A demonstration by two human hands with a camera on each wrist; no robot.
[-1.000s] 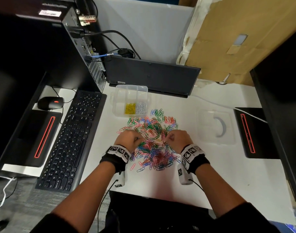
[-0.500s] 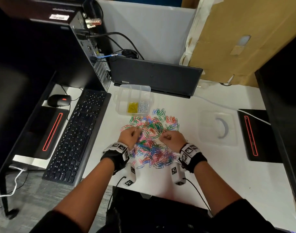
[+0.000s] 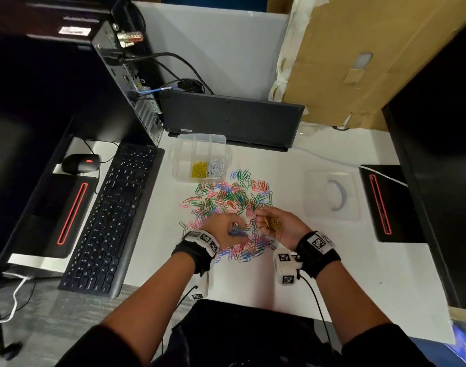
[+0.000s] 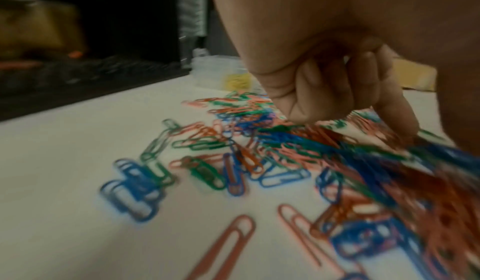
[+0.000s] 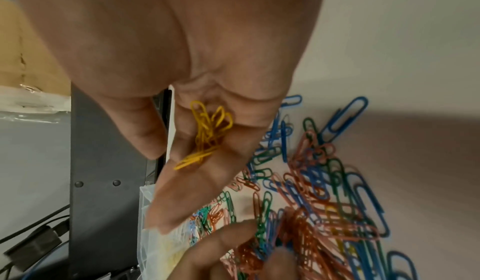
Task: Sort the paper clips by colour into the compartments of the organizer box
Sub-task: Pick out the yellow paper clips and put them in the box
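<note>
Head view, centre of the frame: a heap of mixed paper clips [image 3: 228, 207] (red, blue, green, pink) lies on the white desk [image 3: 359, 274]. The right hand [image 3: 278, 225], palm up at the heap's right edge, cups a small bunch of yellow clips [image 3: 272, 223] in loosely bent fingers [image 5: 182, 192]. The left hand [image 3: 224, 231] is lowered onto the lower part of the heap, fingers [image 4: 319, 91] curled down among the clips; whether it grips any cannot be told. Above the heap stands the clear organizer box [image 3: 200, 140], with yellow clips in one near compartment and white clips in the compartment beside it. A keyboard [image 3: 110, 221] lies at left.
</note>
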